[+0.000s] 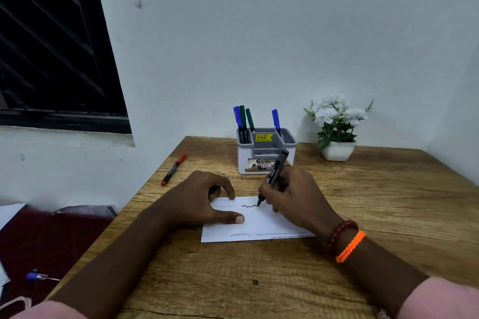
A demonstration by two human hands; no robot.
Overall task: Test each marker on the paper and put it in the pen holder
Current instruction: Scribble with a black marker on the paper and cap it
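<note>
A white paper [261, 226] lies on the wooden table [388, 215], with a fresh black squiggle on it and fainter ones above. My right hand [295, 197] grips a black marker [276, 171], tip down on the paper at the squiggle's right end. My left hand [204, 199] rests on the paper's left side, thumb flat, fingers curled around a small dark thing that looks like the cap. Behind stands the grey and white pen holder [267, 150], holding two blue and two green markers. A red marker [174, 169] lies capped near the table's left edge.
A white pot of white flowers [337, 127] stands at the back right by the wall. Left of the table, lower down, is a dark red surface with papers and a blue pen [39, 276]. A dark barred window is at upper left.
</note>
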